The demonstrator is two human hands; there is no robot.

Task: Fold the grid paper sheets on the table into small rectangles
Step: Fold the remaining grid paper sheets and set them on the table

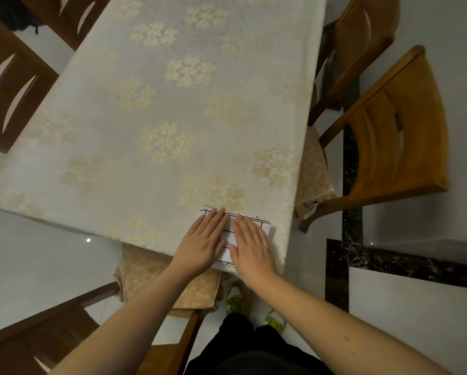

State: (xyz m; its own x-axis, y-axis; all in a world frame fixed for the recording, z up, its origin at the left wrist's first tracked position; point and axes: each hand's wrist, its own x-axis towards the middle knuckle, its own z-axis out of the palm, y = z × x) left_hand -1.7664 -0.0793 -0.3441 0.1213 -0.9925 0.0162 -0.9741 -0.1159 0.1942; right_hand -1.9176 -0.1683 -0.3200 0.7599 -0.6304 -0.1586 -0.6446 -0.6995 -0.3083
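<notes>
Right now the grid paper (pixel 228 235) lies flat on the counter (pixel 156 109), in the lower middle of the frame, close to the near edge and toward the counter's right corner. It is white with dark lines. It looks folded already, but I cannot tell how many times. Its long side seems to run from the near edge away up the frame, though the hands hide a lot of it.

Both hands lie on top of the paper. The left hand (pixel 204 240) covers its left part and the right hand (pixel 251 244) covers its right part. Only a thin strip of paper shows between them, plus a bit past the fingertips and a bit at the right edge. The fingers (pixel 216 219) are straight and flat. They press down and grip nothing.

So the paper is right under the fingers, not off to a side. Both hands are about as near to it as each other. I think the person is pressing a fold flat. The next fold would likely need one hand to hold the paper and the other to lift an edge.

A cloth with pale gold flowers covers the counter. Wooden chairs (pixel 397 125) stand around it.
</notes>
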